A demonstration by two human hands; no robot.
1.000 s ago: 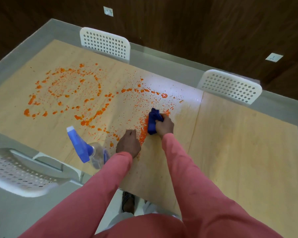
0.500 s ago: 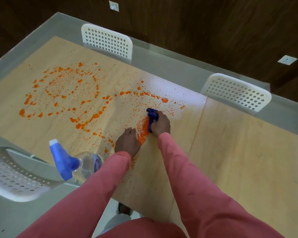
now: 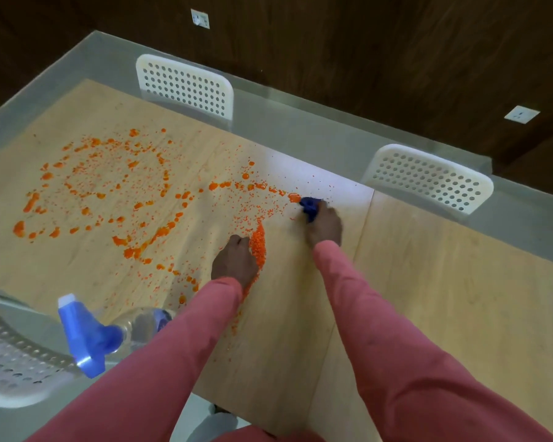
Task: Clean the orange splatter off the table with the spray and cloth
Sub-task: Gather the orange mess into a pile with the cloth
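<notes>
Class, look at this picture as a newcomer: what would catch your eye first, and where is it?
First, the orange splatter spread over the left half of the wooden table, with a swept ridge beside the left hand. Next, the right hand pressing a blue cloth at the splatter's right end. Then the spray bottle lying at the near left edge.

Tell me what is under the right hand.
The right hand presses a bunched blue cloth against the wooden table. Only the cloth's far end shows; the rest, and any orange splatter beneath, is covered.
</notes>
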